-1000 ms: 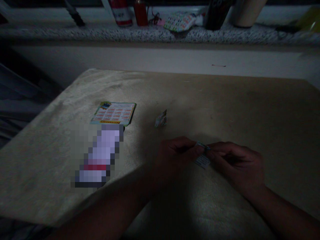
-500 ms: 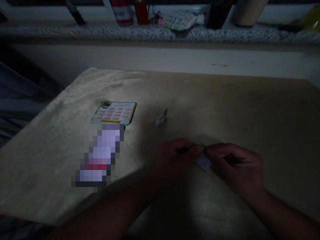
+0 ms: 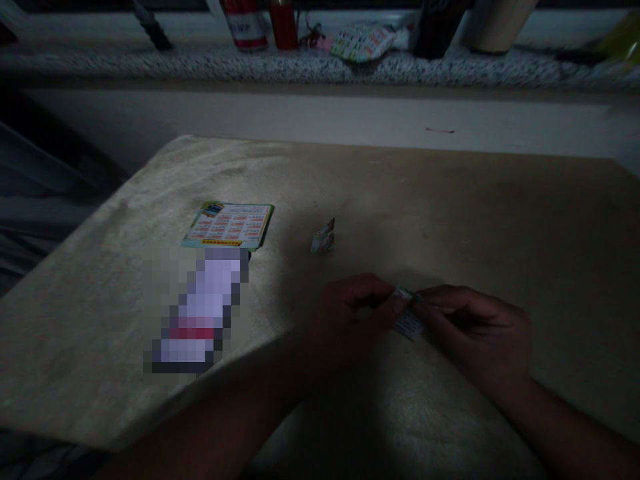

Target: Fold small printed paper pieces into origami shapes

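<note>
A small printed paper piece point(image 3: 409, 324) is pinched between my two hands, low and right of centre. My left hand point(image 3: 353, 320) grips its upper left edge between thumb and fingers. On the other side, my right hand point(image 3: 475, 333) pinches it close to the left fingertips. Part of the paper is hidden behind the fingers. Beyond my left hand, a small folded paper shape point(image 3: 324, 237) stands on the table. A printed calendar-like card point(image 3: 230, 225) lies farther left.
A blurred-out phone-like device point(image 3: 200, 307) lies on the table point(image 3: 450, 200) just below the card. Along the granite sill point(image 3: 300, 67) stand a red can point(image 3: 245, 25), a red bottle point(image 3: 283, 25), a crumpled packet point(image 3: 363, 43) and a dark container point(image 3: 437, 27).
My fingertips have shifted slightly on the paper, and more of its upper edge shows by my left thumb. My right hand is a touch farther right.
</note>
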The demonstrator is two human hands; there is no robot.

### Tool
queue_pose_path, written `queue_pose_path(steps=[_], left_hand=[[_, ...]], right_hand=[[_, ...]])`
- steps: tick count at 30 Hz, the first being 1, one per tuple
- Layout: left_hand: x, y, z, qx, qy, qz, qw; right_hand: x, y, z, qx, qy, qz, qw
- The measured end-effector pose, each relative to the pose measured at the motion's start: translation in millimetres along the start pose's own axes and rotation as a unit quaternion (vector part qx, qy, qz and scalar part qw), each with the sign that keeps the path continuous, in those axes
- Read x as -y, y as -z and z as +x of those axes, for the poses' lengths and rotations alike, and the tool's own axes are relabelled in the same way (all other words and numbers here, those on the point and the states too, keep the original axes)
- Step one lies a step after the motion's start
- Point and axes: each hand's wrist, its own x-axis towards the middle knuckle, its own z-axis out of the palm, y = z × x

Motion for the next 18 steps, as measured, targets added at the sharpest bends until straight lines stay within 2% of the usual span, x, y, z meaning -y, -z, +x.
queue_pose_path(steps=[10, 18], left_hand=[[1.4, -4.3, -2.3, -0.039, 0.052, 0.002, 0.998], [3.5, -0.6, -1.1, -0.005, 0.002, 0.025, 1.0]], right_hand=[[-3.4, -0.8, -2.4, 0.022, 0.024, -0.009, 0.999], [-2.6, 0.9, -1.6, 0.032, 0.045, -0.027, 0.998]])
